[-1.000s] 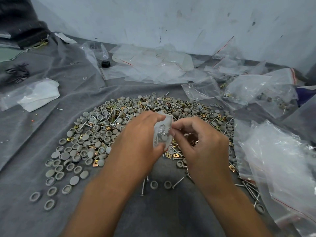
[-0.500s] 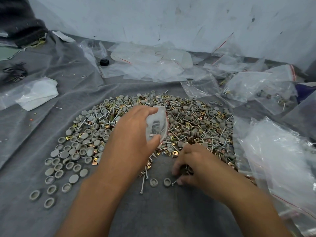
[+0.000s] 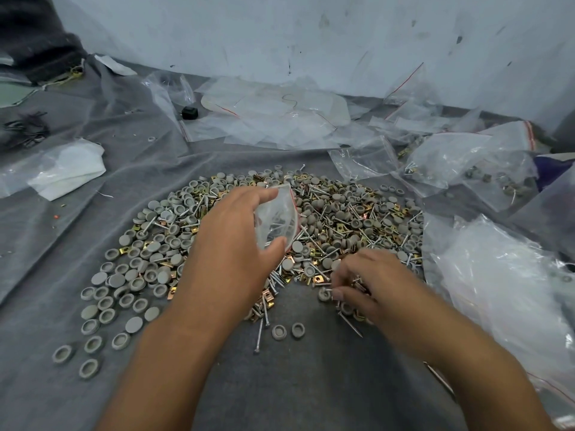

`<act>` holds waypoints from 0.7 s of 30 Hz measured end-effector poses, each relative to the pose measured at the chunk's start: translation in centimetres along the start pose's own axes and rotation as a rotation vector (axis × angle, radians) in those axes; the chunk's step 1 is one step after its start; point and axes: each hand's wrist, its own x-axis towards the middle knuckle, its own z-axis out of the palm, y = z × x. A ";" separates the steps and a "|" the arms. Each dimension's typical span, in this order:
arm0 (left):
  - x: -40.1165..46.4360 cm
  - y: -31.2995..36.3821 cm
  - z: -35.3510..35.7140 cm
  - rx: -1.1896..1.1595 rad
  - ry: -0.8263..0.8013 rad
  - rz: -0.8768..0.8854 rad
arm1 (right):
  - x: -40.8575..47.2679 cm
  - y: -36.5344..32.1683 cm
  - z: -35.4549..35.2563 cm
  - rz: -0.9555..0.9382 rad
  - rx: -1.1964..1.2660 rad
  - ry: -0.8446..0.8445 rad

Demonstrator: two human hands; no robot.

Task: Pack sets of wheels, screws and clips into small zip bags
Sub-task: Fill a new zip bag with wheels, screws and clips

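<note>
Small clear zip bag with red seal line [image 3: 275, 219]: held above the heap's middle, pinched between thumb and fingers of the left hand [image 3: 230, 244], mouth apparently kept rightward for loading. Right hand [image 3: 370, 287]: fingers curled, pinching silver screws [image 3: 350, 320] at the heap's near edge. Heap of grey round plastic wheels, brass square clips and screws [image 3: 342, 213]: spread on grey cloth [image 3: 311, 384]. Larger clear bags [image 3: 497, 275]: right.
</note>
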 end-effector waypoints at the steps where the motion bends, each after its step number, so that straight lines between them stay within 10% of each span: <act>1: 0.0 0.0 0.0 -0.001 0.000 -0.001 | -0.4 0.2 -0.2 0.046 -0.039 0.010; 11: -0.1 0.1 0.3 0.018 -0.024 0.012 | -1.4 -2.2 1.9 0.162 -0.385 0.001; 21: -0.3 0.7 1.2 0.024 -0.107 0.068 | 0.7 -3.2 0.6 -0.217 0.497 0.705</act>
